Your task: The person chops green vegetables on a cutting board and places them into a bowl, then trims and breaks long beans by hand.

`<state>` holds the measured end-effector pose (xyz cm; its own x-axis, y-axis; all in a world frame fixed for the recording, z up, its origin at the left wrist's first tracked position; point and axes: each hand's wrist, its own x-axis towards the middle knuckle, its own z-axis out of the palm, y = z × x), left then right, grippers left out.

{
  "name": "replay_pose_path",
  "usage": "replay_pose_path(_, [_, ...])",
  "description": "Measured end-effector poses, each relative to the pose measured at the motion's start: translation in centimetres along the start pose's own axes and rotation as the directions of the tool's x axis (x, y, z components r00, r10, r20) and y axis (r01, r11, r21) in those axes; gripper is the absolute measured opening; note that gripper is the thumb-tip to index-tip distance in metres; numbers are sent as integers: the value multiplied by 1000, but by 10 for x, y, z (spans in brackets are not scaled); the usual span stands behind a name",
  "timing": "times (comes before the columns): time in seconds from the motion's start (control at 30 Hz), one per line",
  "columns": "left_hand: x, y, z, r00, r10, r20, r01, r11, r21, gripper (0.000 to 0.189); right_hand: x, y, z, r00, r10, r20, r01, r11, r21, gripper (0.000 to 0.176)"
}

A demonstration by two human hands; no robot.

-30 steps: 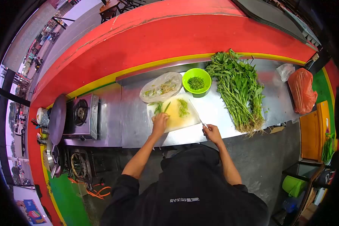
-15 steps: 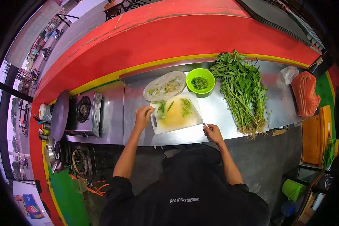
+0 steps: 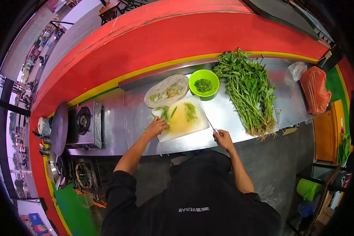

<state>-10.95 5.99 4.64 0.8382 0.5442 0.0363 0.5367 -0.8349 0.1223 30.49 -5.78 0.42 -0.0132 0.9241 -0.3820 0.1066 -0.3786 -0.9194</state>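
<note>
On the white cutting board (image 3: 181,134), my left hand (image 3: 158,126) has its fingers bent around the lower end of some long green leaves (image 3: 165,114); the fingertips are partly hidden. A separate green strip (image 3: 174,112) lies just right of them. Farther right is a small heap of chopped light-green pieces (image 3: 190,111). My right hand (image 3: 223,139) grips a knife (image 3: 209,121) by its handle, the blade angled up and left along the board's right edge. Behind the board stand a lime-green bowl (image 3: 214,93) of chopped dark greens and a clear plastic bag (image 3: 151,94) with vegetable scraps.
A large pile of leafy stalks with roots (image 3: 247,94) covers the steel counter (image 3: 141,137) to the right. Beyond it sits a red plastic bag (image 3: 316,90). A gas stove (image 3: 84,122) and a wok lid-like dark disc (image 3: 59,129) are at left. A red wall (image 3: 177,43) runs behind.
My left hand has come right and down from the board's left edge onto the leaves. The knife now shows its blade pointing up-left beside the board. The view has shifted slightly.
</note>
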Motion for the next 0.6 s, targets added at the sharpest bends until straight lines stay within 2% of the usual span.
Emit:
replay_pose_path(0.1, [1, 1, 5, 999, 22, 32, -23, 1000, 21, 27, -2, 5, -1, 999, -20, -33, 19, 999, -30, 26])
replay_pose_path(0.27, [-2, 0, 17, 991, 102, -83, -95, 992, 84, 16, -6, -5, -2, 1000, 0, -14, -1, 1000, -18, 28])
replay_pose_path(0.4, [-5, 1, 17, 993, 50, -110, -53, 998, -18, 18, -2, -4, 1, 999, -23, -22, 22, 999, -39, 29])
replay_pose_path(0.47, [-7, -1, 19, 997, 5, -77, -10, 998, -66, 18, -4, -14, 0, 999, 42, -1, -42, 998, -57, 31])
replay_pose_path(0.6, [-11, -2, 29, 993, -10, -118, 2, 998, -61, 19, 1, -3, 0, 1000, 9, 15, -8, 998, -68, 31])
